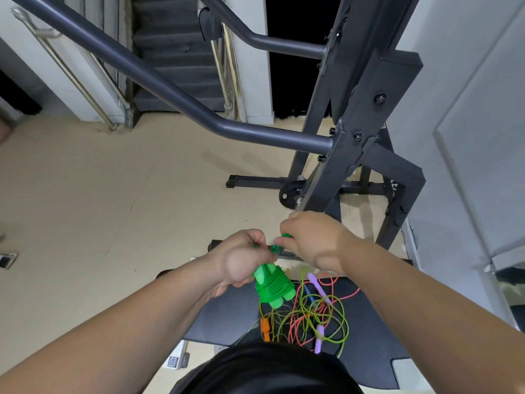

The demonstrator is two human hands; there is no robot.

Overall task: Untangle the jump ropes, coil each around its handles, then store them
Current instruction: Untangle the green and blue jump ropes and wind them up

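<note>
Green jump rope (273, 288), its cord wound tight round both handles, sits in the left hand (241, 261), whose fingers curl round the handles' upper ends. The right hand (312, 240) pinches the cord's loose green end just beside it. Below the hands, a tangle of yellow-green and pink ropes (312, 317) with purple and orange handles lies on a dark mat (224, 317), near a grey gym frame (355, 137).

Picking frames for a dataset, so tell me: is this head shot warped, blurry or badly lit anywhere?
Head view: fisheye stretch swells the forearms at the bottom corners and bows the white wall; the left hand and right hand look slightly smeared around the green rope; the doorway is crushed to black; floor lighting is even, shadows soft.
</note>
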